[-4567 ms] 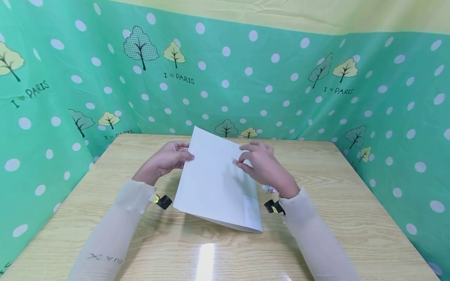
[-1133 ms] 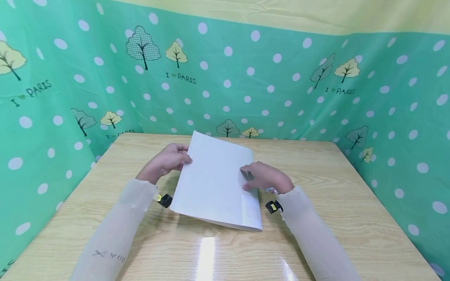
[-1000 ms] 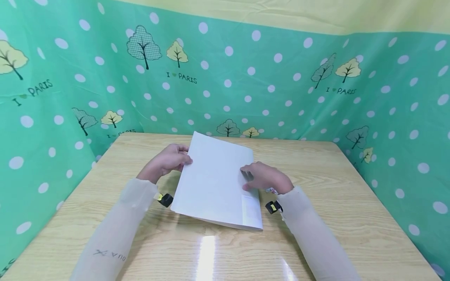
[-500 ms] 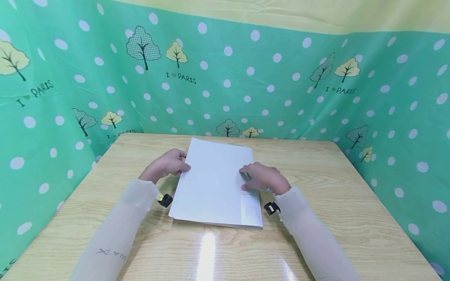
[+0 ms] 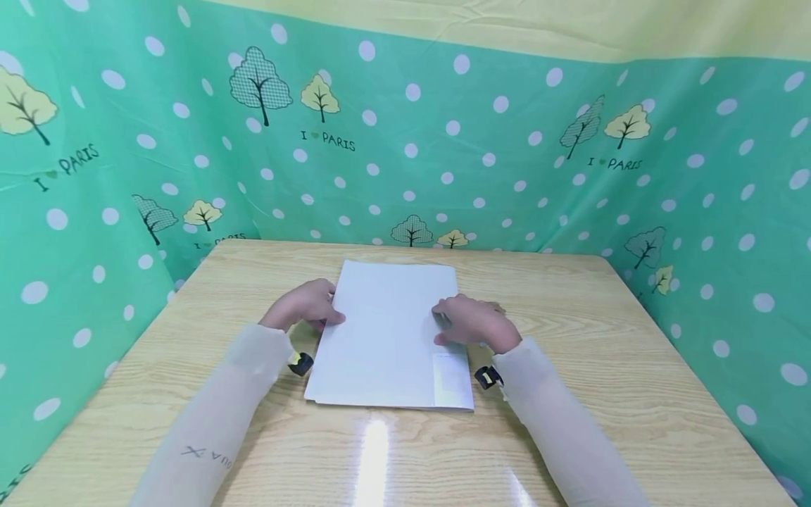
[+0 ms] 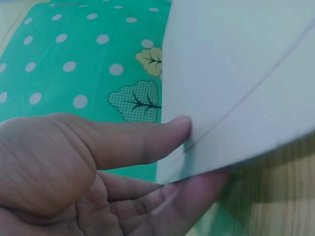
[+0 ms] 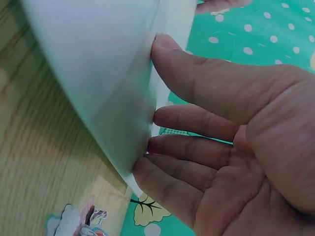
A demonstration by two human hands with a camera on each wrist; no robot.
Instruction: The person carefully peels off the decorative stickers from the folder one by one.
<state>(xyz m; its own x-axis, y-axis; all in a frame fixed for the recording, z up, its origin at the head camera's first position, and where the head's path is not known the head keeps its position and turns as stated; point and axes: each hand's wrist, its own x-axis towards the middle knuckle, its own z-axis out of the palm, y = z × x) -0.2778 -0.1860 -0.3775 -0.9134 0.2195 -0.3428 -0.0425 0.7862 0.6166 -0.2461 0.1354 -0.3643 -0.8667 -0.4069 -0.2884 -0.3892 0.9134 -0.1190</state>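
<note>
A white folder (image 5: 386, 338) lies on the table, with a clear pocket (image 5: 453, 380) at its lower right. At its left edge my left hand (image 5: 307, 304) pinches it, thumb on top and fingers underneath; the left wrist view shows this edge raised off the wood. My right hand (image 5: 472, 320) is at the right edge, its thumb and fairly straight fingertips touching the white surface. No separate piece shows between those fingers. Beside the right hand, small colourful paper cutouts (image 7: 91, 221) lie on the wood, mostly hidden by that hand in the head view.
The light wood table (image 5: 557, 422) extends around the folder on all sides. A green dotted curtain (image 5: 405, 141) stands behind it and along both sides. Black wrist cameras, such as the left one (image 5: 300, 364), hang beside the cuffs close to the folder.
Earlier, the right hand pinched a small whitish piece above the folder; then it moved down to the right edge. Since then, my left hand has lowered the folder's left side, leaving it flatter.
</note>
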